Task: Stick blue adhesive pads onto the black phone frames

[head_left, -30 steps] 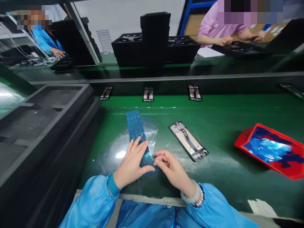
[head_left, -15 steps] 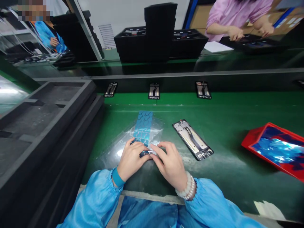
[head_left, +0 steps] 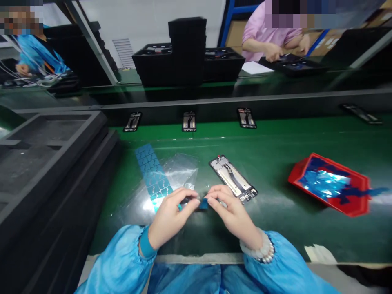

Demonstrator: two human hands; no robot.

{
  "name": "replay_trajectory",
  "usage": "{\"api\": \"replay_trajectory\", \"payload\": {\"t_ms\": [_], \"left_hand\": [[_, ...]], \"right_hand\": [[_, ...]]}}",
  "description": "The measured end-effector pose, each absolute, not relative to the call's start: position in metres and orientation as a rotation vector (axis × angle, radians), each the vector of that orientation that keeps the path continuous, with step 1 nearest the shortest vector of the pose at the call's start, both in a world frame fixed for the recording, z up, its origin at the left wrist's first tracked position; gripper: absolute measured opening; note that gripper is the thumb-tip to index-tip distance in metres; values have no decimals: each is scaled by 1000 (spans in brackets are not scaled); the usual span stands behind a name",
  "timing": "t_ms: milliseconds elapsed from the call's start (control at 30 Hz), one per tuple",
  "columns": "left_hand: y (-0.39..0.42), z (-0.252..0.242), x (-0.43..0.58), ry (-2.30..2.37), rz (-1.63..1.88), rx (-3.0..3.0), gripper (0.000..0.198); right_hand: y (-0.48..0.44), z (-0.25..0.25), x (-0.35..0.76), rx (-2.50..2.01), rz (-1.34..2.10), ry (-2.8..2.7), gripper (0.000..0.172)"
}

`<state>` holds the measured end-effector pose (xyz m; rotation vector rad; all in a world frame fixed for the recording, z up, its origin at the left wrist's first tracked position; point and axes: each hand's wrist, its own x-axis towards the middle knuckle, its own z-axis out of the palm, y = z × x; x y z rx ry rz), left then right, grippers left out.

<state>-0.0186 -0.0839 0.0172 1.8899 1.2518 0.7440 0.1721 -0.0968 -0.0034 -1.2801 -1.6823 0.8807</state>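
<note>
Between the fingertips of both hands is a small blue film piece [head_left: 203, 203], held low over the green bench. My left hand [head_left: 171, 210] pinches its left side, thumb and forefinger together; something dark shows under those fingers, too hidden to name. My right hand [head_left: 231, 210] pinches the right side. A sheet of blue film stickers [head_left: 151, 169] slants away to the left, its near end by my left hand. Under it lies a clear plastic bag [head_left: 186, 165]. Just beyond my right hand an open phone frame [head_left: 234, 175] lies with its inside up, ribbon cable showing.
A red bin [head_left: 357, 209] with blue film scraps sits right. Black foam trays [head_left: 104, 126] are stacked at left. Several phone frames [head_left: 189, 121] line the bench's far side. Beyond stand black boxes [head_left: 186, 53] and a person in pink [head_left: 257, 30]; another person in blue is far left.
The blue sticker sheet has swung left, away from between my hands. My hands are slightly farther apart, with the small blue piece now showing between them. The camera view has shifted right.
</note>
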Motion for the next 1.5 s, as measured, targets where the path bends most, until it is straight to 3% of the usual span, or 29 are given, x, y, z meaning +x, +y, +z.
{"api": "replay_trajectory", "payload": {"t_ms": [233, 300, 400, 567, 933, 1300, 1500], "left_hand": [[-87, 10, 22, 1316, 912, 1709, 17], [-84, 8, 27, 1334, 968, 1540, 17], [-79, 6, 32, 1262, 981, 1254, 21], [-75, 5, 34, 1173, 904, 1077, 25], [-69, -2, 25, 1223, 1015, 1292, 13], [-75, -5, 26, 1160, 867, 1135, 24], [-75, -6, 26, 1161, 880, 1109, 20]], "right_hand": [[-109, -11, 169, -1328, 867, -1305, 21], [-111, -12, 169, -1322, 973, -1122, 31], [-112, -12, 169, -1307, 1212, -940, 24], [-112, -9, 169, -1265, 1361, -773, 29], [-116, -4, 165, -1198, 1418, -717, 29], [-114, 0, 163, -1259, 1432, -722, 32], [-114, -2, 161, -1277, 1431, -720, 34]]}}
